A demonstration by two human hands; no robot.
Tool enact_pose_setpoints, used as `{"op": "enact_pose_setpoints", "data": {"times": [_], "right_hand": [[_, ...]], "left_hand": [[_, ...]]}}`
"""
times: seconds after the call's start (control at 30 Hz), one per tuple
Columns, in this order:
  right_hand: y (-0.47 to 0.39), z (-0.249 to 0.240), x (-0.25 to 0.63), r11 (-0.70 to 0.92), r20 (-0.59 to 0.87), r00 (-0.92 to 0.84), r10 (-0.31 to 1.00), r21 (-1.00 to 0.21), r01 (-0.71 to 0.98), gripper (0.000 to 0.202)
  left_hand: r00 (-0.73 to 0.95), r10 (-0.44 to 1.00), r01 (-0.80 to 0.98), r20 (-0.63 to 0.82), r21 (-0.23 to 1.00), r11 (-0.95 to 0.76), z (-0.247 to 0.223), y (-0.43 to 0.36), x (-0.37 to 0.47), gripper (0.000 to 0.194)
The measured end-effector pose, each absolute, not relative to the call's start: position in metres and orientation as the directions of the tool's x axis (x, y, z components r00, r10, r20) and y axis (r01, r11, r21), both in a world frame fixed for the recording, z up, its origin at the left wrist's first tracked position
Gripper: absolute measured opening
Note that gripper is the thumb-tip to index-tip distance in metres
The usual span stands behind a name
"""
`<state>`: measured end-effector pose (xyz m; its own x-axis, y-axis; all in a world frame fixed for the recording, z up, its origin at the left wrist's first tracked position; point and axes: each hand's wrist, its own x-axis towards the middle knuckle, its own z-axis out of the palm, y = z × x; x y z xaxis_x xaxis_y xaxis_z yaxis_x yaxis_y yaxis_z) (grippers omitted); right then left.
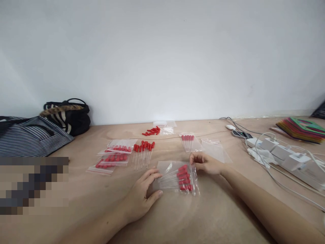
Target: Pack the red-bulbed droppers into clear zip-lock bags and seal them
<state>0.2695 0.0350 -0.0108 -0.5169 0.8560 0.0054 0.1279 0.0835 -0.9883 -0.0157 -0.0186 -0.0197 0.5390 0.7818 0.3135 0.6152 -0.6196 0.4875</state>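
One head-worn view looks forward and down across the table [177, 220], close, facing the wall [162, 61] in the upper frame.

Illumination is even, soft and moderately bright, with no single strong source visible. The white wall [162, 57] reads as a flat pale grey, shading slightly darker toward the upper corners. Shadows are weak: a faint, diffuse one sits under the left hand [142, 198] and along the right forearm on the tan table [203, 220]. A small pale sheen marks the table just below the wall, and the clear plastic bag [175, 178] gives mild glare on its folds. Wide-angle distortion bows the table edge and stretches both forearms near the lower border. Detail is soft overall; the far red-capped items lack fine definition. A pixelated block [34, 185] covers the left side.
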Motion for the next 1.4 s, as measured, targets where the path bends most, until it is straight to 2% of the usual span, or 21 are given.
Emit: {"op": "enact_pose_setpoints", "data": {"times": [0.13,0.27,0.37,0.47,0.53,0.6,0.7,0.8,0.9,0.97,1.07,1.27,1.4], "right_hand": [[0.042,-0.009,0.281,-0.031,-0.071,-0.396,0.915,-0.994,0.107,0.009],[0.049,-0.012,0.285,-0.018,-0.047,-0.191,0.980,-0.988,0.153,0.008],[0.051,-0.016,0.285,-0.006,-0.029,-0.143,0.989,-0.987,0.161,0.006],[0.048,-0.016,0.283,0.141,0.102,-0.122,0.987,-0.917,0.373,0.010],[0.044,-0.014,0.282,0.308,0.256,-0.171,0.951,-0.763,0.568,0.018],[0.041,-0.012,0.281,0.459,0.364,-0.287,0.886,-0.602,0.653,0.028],[0.039,-0.012,0.279,0.616,0.411,-0.461,0.787,-0.482,0.623,0.033],[0.040,-0.016,0.272,0.694,0.446,-0.532,0.720,-0.467,0.548,0.026],[0.039,-0.020,0.258,0.712,0.486,-0.521,0.702,-0.465,0.525,0.016],[0.037,-0.021,0.247,0.703,0.493,-0.502,0.710,-0.458,0.544,0.011],[0.032,-0.022,0.233,0.698,0.507,-0.485,0.713,-0.440,0.565,0.009],[0.026,-0.021,0.219,0.677,0.513,-0.474,0.716,-0.345,0.650,0.018],[0.025,-0.021,0.215,0.648,0.507,-0.472,0.721,-0.254,0.718,0.013]], "left_hand": [[0.567,0.736,0.597,0.370,0.431,-0.677,-0.020,-0.021,-0.014,0.036],[0.671,0.609,0.513,0.423,0.328,-0.793,-0.019,-0.021,-0.003,0.031],[0.716,0.547,0.466,0.434,0.287,-0.837,-0.016,-0.015,0.010,0.028],[0.700,0.550,0.471,0.456,0.284,-0.835,-0.011,-0.005,0.022,0.025],[0.682,0.564,0.481,0.466,0.295,-0.826,-0.008,0.001,0.028,0.023],[0.672,0.571,0.482,0.472,0.306,-0.821,-0.007,0.005,0.033,0.019],[0.672,0.564,0.467,0.480,0.316,-0.826,-0.009,0.008,0.041,0.014],[0.648,0.594,0.482,0.476,0.348,-0.804,-0.014,0.010,0.047,0.012],[0.603,0.643,0.521,0.473,0.376,-0.766,-0.020,0.011,0.049,0.007],[0.562,0.674,0.583,0.479,0.349,-0.734,-0.021,0.012,0.048,0.005],[0.532,0.695,0.680,0.483,0.245,-0.691,-0.019,0.011,0.046,0.016],[0.651,0.621,0.695,0.436,-0.013,-0.719,-0.007,0.005,0.043,0.008],[0.679,0.593,0.680,0.432,-0.068,-0.730,-0.007,0.007,0.043,0.012]]}}
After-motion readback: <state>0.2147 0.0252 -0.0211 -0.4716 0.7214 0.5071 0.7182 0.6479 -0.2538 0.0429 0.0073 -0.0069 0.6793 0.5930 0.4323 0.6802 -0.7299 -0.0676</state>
